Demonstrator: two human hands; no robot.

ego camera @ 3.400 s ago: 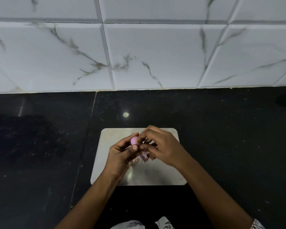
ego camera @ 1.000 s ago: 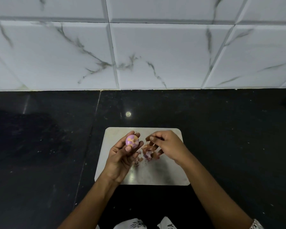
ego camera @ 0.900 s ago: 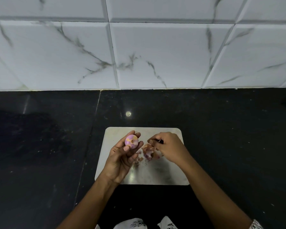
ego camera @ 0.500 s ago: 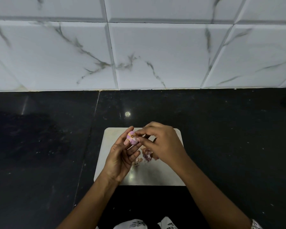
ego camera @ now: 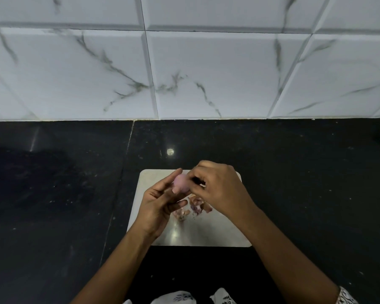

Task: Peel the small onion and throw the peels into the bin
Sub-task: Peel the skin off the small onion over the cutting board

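Wall tiles (ego camera: pixel 206 73): white with grey veining; fill the upper part of the head view and meet the far edge of the black surface below.
Worktop (ego camera: pixel 305 183): black, glossy, speckled; shows one seam left of centre and a small bright light reflection beyond the board.
Board (ego camera: pixel 206 233): pale, rectangular, round-cornered; lies flat on the worktop, centred before the person, and carries the peels (ego camera: pixel 195 208).
Forearms: bare; reach in from the lower edge and converge over the board's far half.
Patterned cloth (ego camera: pixel 180 298): white with dark print; shows at the bottom edge between the forearms.
Right grip (ego camera: pixel 222 189): back of the hand upward, fingers curled; tips close together against the right side of the onion (ego camera: pixel 182 183). Whether a shred of skin sits between them cannot be told.
Left grip (ego camera: pixel 158 207): palm upward; thumb and forefinger clamped on the onion, remaining fingers loosely bent below it.
Onion: small, pinkish-purple, smooth; held above the board's far left part, between the two grips, clear of the board.
Peels: brownish-purple scraps in a loose heap on the board, below the hands, partly hidden by the right grip.
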